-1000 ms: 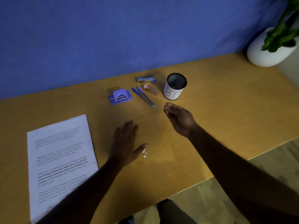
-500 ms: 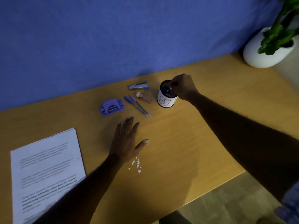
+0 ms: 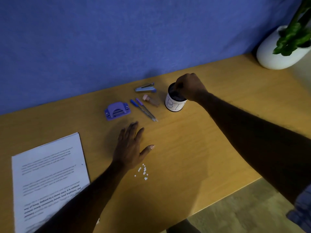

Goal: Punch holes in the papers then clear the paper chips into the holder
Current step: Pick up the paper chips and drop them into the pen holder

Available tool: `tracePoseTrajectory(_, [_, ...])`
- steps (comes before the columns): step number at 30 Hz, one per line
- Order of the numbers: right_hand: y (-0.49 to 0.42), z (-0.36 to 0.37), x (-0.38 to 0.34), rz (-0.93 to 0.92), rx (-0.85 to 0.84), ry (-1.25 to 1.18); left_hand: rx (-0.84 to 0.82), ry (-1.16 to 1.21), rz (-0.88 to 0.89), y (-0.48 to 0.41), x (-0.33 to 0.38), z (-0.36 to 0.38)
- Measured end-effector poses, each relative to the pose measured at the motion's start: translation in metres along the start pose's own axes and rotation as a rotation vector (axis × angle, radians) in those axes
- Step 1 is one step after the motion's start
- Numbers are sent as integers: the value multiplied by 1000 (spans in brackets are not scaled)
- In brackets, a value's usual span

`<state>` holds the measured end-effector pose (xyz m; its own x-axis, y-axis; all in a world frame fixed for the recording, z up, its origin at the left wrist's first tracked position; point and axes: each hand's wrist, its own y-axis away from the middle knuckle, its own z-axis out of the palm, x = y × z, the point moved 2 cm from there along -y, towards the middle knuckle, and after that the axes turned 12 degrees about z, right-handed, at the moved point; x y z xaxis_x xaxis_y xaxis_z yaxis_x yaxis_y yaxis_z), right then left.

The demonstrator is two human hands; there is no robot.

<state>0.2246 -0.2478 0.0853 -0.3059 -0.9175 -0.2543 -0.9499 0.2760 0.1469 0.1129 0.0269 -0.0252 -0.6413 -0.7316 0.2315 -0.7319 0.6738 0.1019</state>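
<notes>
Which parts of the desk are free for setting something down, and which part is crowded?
Free: the desk between the holder and the plant pot, and the patch right of the paper chips, up to the front edge. Crowded: hole punch, pens, stapler left of the holder.

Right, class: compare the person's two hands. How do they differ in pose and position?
The left hand rests flat on the table, fingers spread; the right hand has its fingers curled downward. The left hand sits beside the paper chips; the right hand is over the mouth of the holder, farther back. Both are bare.
</notes>
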Motion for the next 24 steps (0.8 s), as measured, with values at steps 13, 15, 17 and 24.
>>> tracePoseTrajectory(13, [-1,-7,3,65,57,-180,54,2,13,22,-6,-6])
tracePoseTrajectory(15, [-1,-9,3,74,27,-227,54,-12,6,26,-8,-6])
tracePoseTrajectory(17, [-1,-11,3,83,44,-236,47,-26,-2,30,-10,-7])
tracePoseTrajectory(24, [7,-9,-4,40,166,-153,82,27,21,46,-15,-8])
